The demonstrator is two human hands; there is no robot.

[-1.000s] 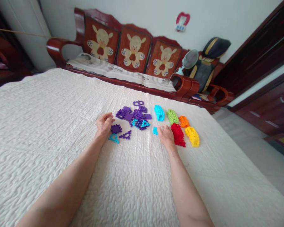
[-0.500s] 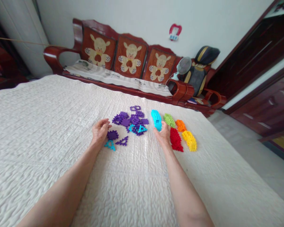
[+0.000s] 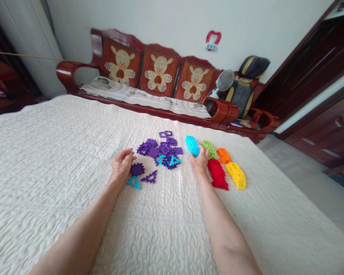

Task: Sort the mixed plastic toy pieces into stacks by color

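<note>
My right hand (image 3: 200,162) is closed round the near end of a stack of cyan toothed pieces (image 3: 192,145). Beside it lie stacks in green (image 3: 209,148), orange (image 3: 224,155), red (image 3: 217,173) and yellow (image 3: 236,175). My left hand (image 3: 120,165) rests on the quilt with its fingers curled loosely, next to a purple round piece (image 3: 137,169), a cyan triangle (image 3: 134,182) and a purple triangle (image 3: 150,177). A loose heap of purple pieces (image 3: 160,147) with a few cyan ones (image 3: 169,160) lies between the hands.
Everything lies on a cream quilted cover (image 3: 74,152). Behind it stands a dark red wooden bench (image 3: 149,76) with cartoon cushions, a small fan (image 3: 225,81) and a bag (image 3: 246,84). The floor (image 3: 312,183) drops away at the right.
My right hand took the small cyan piece from the quilt, moved up to the cyan stack and closed on it. My left hand has hardly moved.
</note>
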